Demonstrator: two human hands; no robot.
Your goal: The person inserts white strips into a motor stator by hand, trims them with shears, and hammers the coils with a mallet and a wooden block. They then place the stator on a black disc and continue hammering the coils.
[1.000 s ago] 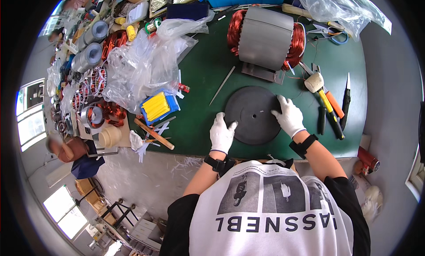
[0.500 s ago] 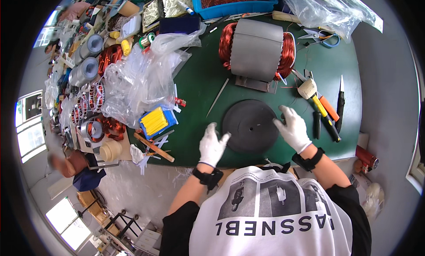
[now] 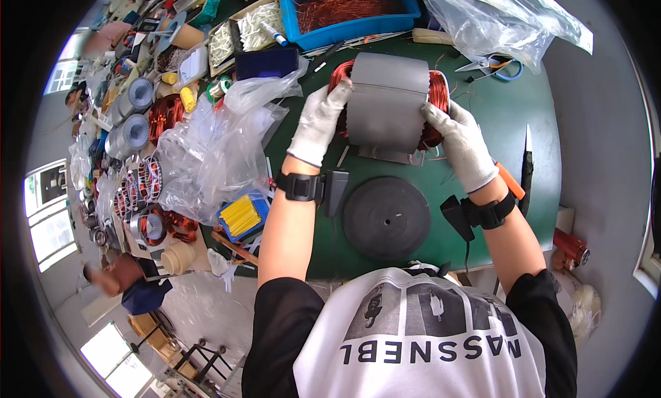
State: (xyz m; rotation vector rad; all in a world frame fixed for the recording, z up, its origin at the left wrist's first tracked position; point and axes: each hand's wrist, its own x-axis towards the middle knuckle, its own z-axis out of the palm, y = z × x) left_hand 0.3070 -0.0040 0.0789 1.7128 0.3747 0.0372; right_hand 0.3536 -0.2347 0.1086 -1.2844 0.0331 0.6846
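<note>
A motor stator (image 3: 387, 102), a grey steel cylinder with red copper windings bulging from both ends, lies on its side on a small metal cradle (image 3: 385, 154). My left hand (image 3: 318, 122), in a white glove, is closed around its left end, thumb against the steel rim. On the opposite end my gloved right hand (image 3: 463, 140) grips too, thumb on the core's edge and fingers behind the windings, partly hidden. Nearer to me, a round black turntable disc (image 3: 387, 236) lies flat on the green table (image 3: 320, 236), touched by neither hand.
Right of my right forearm are an orange-handled tool (image 3: 509, 181) and a long dark blade (image 3: 527, 167). Scissors (image 3: 501, 67) lie far right. A blue bin (image 3: 292, 26) of copper wire stands behind the stator. Plastic bags (image 3: 213, 133) and a box of yellow strips (image 3: 241, 215) are left.
Both hands have moved forward from beside the black disc to the stator's two ends and taken hold of it. My forearms now cover the mallet and part of the table.
</note>
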